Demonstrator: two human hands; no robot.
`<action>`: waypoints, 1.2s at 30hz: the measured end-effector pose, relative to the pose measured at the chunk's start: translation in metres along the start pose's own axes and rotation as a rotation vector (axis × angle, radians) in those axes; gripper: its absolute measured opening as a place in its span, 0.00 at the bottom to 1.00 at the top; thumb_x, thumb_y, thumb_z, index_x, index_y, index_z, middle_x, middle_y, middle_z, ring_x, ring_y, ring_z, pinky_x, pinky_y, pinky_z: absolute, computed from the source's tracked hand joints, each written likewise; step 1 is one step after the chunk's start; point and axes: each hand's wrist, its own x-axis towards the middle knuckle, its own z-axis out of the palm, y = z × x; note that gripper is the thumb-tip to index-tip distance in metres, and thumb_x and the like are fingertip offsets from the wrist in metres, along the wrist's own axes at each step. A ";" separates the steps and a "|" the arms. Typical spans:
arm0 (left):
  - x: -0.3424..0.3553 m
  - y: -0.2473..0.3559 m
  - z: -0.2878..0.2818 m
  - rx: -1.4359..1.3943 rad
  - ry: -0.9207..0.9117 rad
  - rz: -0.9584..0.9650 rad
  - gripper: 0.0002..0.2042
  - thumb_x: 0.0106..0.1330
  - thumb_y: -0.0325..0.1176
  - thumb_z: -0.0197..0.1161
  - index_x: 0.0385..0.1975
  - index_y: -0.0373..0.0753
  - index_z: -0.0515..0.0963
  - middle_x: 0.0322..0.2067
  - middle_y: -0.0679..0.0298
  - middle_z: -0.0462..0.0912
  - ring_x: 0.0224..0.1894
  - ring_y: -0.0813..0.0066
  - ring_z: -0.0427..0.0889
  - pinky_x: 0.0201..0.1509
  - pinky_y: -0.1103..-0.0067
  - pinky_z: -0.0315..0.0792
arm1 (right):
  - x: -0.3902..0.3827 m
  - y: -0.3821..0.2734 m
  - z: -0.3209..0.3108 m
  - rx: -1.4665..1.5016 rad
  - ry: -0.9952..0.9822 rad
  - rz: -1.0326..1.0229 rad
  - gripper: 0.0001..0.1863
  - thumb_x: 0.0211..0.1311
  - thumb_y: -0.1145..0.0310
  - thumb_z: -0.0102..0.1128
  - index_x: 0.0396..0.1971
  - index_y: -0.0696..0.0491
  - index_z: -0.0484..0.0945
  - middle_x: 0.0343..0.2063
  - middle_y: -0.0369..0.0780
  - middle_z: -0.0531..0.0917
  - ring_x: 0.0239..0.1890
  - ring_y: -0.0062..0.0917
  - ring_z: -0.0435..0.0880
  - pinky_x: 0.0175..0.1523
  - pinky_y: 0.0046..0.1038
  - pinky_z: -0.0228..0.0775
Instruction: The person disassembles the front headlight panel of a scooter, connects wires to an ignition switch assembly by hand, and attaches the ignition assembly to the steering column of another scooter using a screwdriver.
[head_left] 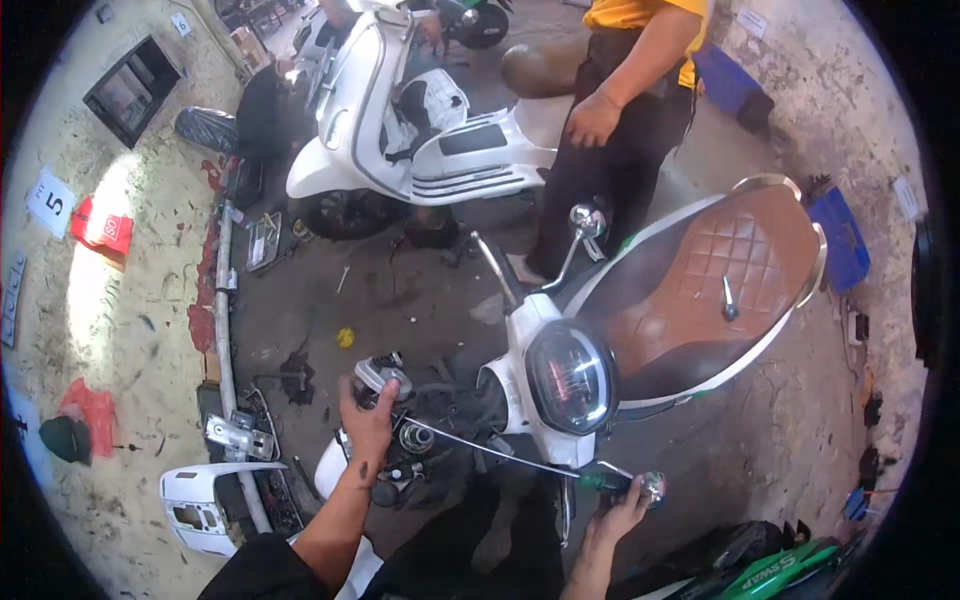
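Left hand (368, 425) grips the white scooter's exposed grey handlebar housing (383, 375); right hand (620, 512) holds a green-handled screwdriver (603, 482)

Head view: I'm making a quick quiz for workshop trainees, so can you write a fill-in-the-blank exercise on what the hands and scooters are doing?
1. The left hand grips a grey part at the stripped front of the white scooter, whose quilted seat is ____ in colour.
2. The right hand holds a tool with a ____ handle.
3. The scooter's round ____ faces the camera.
4. A bystander in a ____ shirt stands beside the second white scooter.

Missing words: brown; green; headlight; yellow
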 end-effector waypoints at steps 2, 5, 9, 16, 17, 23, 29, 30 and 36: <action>0.002 0.005 0.001 -0.022 -0.021 -0.025 0.22 0.56 0.40 0.71 0.43 0.32 0.72 0.38 0.56 0.79 0.42 0.69 0.77 0.49 0.73 0.70 | 0.008 0.008 -0.011 0.007 -0.146 -0.003 0.20 0.59 0.74 0.61 0.51 0.55 0.70 0.43 0.38 0.76 0.43 0.27 0.77 0.49 0.33 0.71; -0.001 0.014 0.008 0.085 0.053 -0.011 0.24 0.56 0.40 0.71 0.46 0.31 0.72 0.40 0.53 0.80 0.43 0.66 0.78 0.50 0.73 0.70 | 0.018 0.001 -0.022 -0.015 -0.250 -0.058 0.20 0.60 0.73 0.60 0.52 0.54 0.69 0.43 0.38 0.76 0.43 0.27 0.77 0.49 0.32 0.72; 0.005 -0.036 0.008 0.324 0.082 -0.057 0.31 0.56 0.45 0.71 0.53 0.29 0.71 0.47 0.49 0.78 0.51 0.63 0.75 0.58 0.71 0.66 | 0.031 -0.047 -0.011 -0.062 -0.084 -0.182 0.18 0.66 0.69 0.57 0.53 0.53 0.68 0.42 0.37 0.77 0.42 0.26 0.78 0.46 0.30 0.74; 0.016 -0.019 -0.015 0.160 -0.101 -0.115 0.39 0.61 0.50 0.66 0.63 0.25 0.61 0.60 0.47 0.67 0.62 0.61 0.65 0.67 0.71 0.56 | 0.106 -0.200 0.030 0.018 -0.141 -0.338 0.16 0.66 0.69 0.56 0.52 0.51 0.69 0.30 0.33 0.74 0.28 0.23 0.76 0.29 0.31 0.71; 0.013 -0.022 -0.009 0.141 -0.067 -0.119 0.40 0.61 0.50 0.65 0.63 0.24 0.60 0.60 0.46 0.66 0.62 0.60 0.65 0.67 0.71 0.55 | 0.111 -0.227 0.045 -0.076 -0.165 -0.345 0.16 0.65 0.69 0.57 0.52 0.52 0.70 0.29 0.32 0.75 0.26 0.21 0.75 0.27 0.29 0.69; 0.016 -0.028 -0.006 0.198 0.021 -0.081 0.43 0.61 0.53 0.64 0.64 0.22 0.57 0.61 0.44 0.65 0.63 0.59 0.65 0.68 0.71 0.53 | 0.163 -0.213 0.175 -1.109 -0.700 -0.501 0.11 0.61 0.67 0.61 0.41 0.54 0.82 0.25 0.38 0.82 0.25 0.27 0.80 0.31 0.29 0.73; 0.015 -0.025 -0.011 0.415 0.044 0.047 0.32 0.63 0.50 0.63 0.55 0.26 0.69 0.50 0.46 0.78 0.54 0.55 0.76 0.60 0.68 0.65 | 0.266 -0.124 0.241 -1.580 -0.590 -0.951 0.20 0.57 0.60 0.61 0.45 0.56 0.81 0.42 0.52 0.83 0.47 0.46 0.82 0.52 0.38 0.73; 0.006 0.007 -0.008 0.531 -0.059 -0.053 0.30 0.63 0.49 0.63 0.54 0.27 0.70 0.49 0.47 0.78 0.53 0.57 0.76 0.60 0.67 0.65 | 0.248 -0.113 0.245 -1.554 -0.601 -0.875 0.19 0.56 0.58 0.62 0.40 0.59 0.83 0.41 0.54 0.83 0.46 0.43 0.83 0.50 0.37 0.74; -0.007 0.003 0.018 0.244 0.020 -0.056 0.35 0.57 0.49 0.69 0.55 0.27 0.67 0.50 0.48 0.76 0.54 0.60 0.74 0.61 0.71 0.63 | 0.298 -0.149 0.214 -1.453 -0.567 -0.869 0.18 0.57 0.61 0.65 0.40 0.61 0.80 0.36 0.48 0.85 0.31 0.35 0.84 0.39 0.33 0.74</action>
